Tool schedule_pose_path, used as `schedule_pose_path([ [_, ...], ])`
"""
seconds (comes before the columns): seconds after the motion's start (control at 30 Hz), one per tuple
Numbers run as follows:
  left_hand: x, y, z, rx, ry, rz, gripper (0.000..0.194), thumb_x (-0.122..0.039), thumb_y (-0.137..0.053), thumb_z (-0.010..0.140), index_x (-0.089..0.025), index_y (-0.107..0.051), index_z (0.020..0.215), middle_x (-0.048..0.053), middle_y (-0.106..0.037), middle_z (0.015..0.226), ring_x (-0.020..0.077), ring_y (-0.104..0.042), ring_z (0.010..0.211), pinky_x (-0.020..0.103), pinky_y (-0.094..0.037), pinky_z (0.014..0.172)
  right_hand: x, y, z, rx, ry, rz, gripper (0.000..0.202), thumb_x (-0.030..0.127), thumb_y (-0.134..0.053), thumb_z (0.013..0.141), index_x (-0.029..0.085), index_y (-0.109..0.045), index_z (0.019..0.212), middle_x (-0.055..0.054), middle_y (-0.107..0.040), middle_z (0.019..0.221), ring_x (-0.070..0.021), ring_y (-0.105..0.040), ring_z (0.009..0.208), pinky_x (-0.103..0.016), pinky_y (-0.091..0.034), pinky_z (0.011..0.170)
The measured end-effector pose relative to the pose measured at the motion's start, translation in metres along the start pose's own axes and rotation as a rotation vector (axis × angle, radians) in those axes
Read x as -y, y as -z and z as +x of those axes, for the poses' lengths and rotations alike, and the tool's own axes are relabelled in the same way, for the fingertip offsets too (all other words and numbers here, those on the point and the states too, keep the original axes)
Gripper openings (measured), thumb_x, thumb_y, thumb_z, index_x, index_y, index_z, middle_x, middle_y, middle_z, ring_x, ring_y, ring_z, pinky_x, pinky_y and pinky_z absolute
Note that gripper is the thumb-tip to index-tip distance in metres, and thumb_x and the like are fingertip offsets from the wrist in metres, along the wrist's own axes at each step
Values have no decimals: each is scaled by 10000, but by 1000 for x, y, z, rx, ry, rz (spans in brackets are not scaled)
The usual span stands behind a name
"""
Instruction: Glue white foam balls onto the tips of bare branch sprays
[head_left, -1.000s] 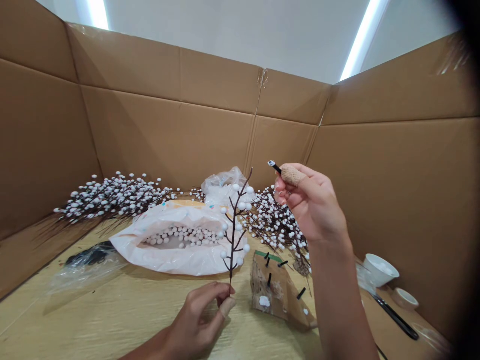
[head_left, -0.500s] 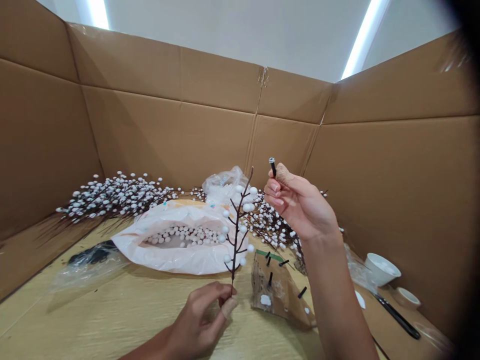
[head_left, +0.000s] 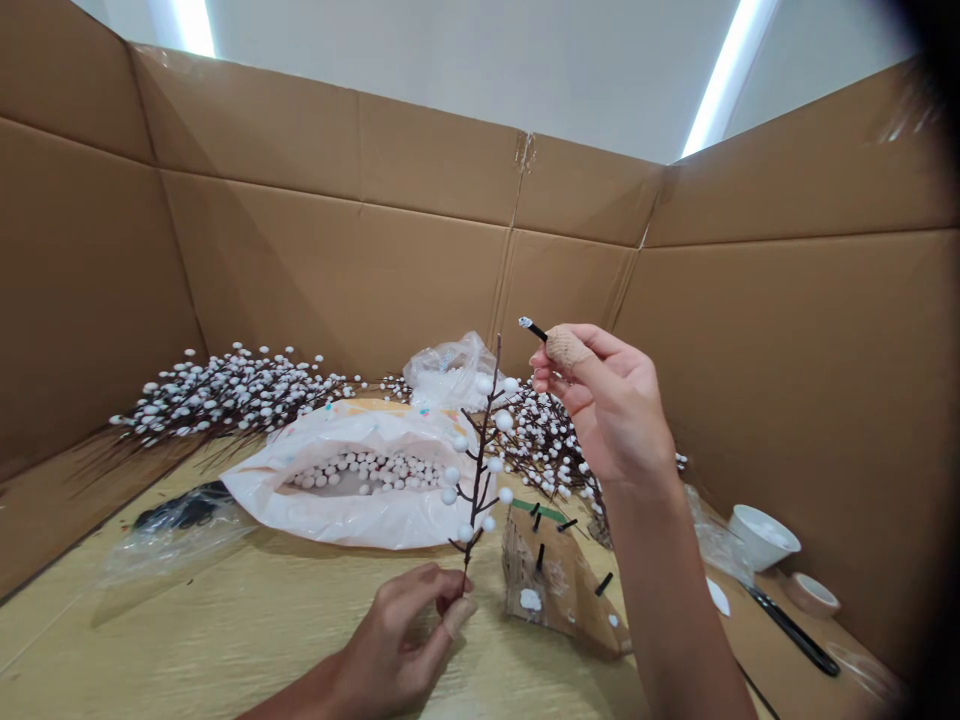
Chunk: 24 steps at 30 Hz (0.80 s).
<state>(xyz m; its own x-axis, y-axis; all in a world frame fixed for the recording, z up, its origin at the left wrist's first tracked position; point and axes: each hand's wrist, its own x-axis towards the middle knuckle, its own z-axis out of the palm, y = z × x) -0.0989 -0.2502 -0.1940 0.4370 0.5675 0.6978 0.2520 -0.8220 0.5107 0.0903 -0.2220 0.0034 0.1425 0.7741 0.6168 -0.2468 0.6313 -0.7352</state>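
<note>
Low in the middle, my left hand [head_left: 409, 635] is closed in a pinch on the base of an artificial berry branch [head_left: 478, 475]. The branch stands upright, its brown twigs carrying several white foam balls. Higher up on the right, my right hand [head_left: 607, 400] pinches a short black tube [head_left: 535, 328] between thumb and fingers. White stuff coats the tube's free end, which points left near the branch's bare tip but apart from it. Tape wraps the right thumb. Below the right hand sits a cardboard block [head_left: 559, 580] with several black tubes stuck in it.
Behind the branch lies an open white bag [head_left: 345, 525] of white balls. Finished-looking berry branches [head_left: 225, 395] are heaped at the left, more [head_left: 544, 440] behind my right hand. A white cup [head_left: 765, 537], tape roll [head_left: 814, 594] and black-handled tool [head_left: 795, 630] lie right. Cardboard walls [head_left: 337, 250] surround the table.
My right hand has turned, tilting the black tube from nearly upright to pointing left. The branch has rotated slightly in my left hand, which stays in place.
</note>
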Motion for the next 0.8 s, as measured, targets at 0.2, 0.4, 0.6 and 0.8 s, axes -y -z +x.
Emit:
schedule_pose_path([
  [0.2,1,1,0,13,-42,28,140,-80,-550,829,-156,-578,942,51,-662,749,137,-631,647,216,-514,623,0,-1,-1,-8,30,-9,83,235,-722,712,181,-663,736,5,-655,634,-91,-585,557,-239,-523,548],
  [0.4,0,2,0,47,-36,25,133,-70,-526,842,-159,-559,933,49,-643,742,134,-613,650,220,-498,621,-1,0,-2,-13,80,-44,81,240,-716,729,188,-663,760,6,-665,654,-100,-606,578,-249,-537,562],
  [0.6,2,2,0,69,-41,44,145,-75,-525,842,-158,-557,956,43,-621,722,139,-598,647,225,-483,612,0,-1,-4,-3,175,-149,69,232,-703,754,201,-660,798,10,-662,702,-102,-614,592,-255,-536,584],
  [0.8,2,2,-1,125,-35,43,106,-84,-499,866,-155,-540,933,44,-600,719,136,-576,648,229,-469,608,-1,-3,-5,4,269,-223,34,204,-689,765,204,-666,790,11,-657,729,-102,-608,617,-245,-542,576],
])
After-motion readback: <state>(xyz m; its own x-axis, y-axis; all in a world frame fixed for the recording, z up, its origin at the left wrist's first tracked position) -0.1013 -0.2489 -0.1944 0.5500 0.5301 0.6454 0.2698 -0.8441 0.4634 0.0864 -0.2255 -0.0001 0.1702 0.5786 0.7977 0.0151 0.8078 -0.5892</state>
